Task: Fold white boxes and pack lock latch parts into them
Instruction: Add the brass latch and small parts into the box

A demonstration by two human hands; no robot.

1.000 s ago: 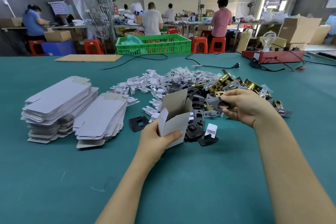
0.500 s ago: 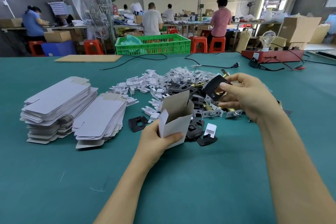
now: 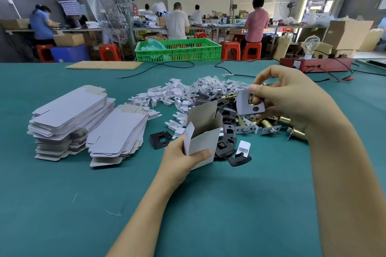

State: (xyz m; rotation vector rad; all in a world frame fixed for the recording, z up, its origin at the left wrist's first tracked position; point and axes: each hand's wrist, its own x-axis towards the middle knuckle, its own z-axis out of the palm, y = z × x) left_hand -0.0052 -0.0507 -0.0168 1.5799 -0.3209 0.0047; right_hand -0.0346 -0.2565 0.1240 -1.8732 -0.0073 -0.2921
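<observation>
Gripping an upright folded white cardboard box [image 3: 201, 140] with its top flap open to receive parts, the left hand [image 3: 181, 158] steadies it above the teal table [image 3: 62, 204]; the right hand [image 3: 292, 100] pinches a grey metal latch plate [image 3: 249, 104] above the heap of lock parts [image 3: 240, 119], flat white box blanks [image 3: 71, 115] stacked left.
</observation>
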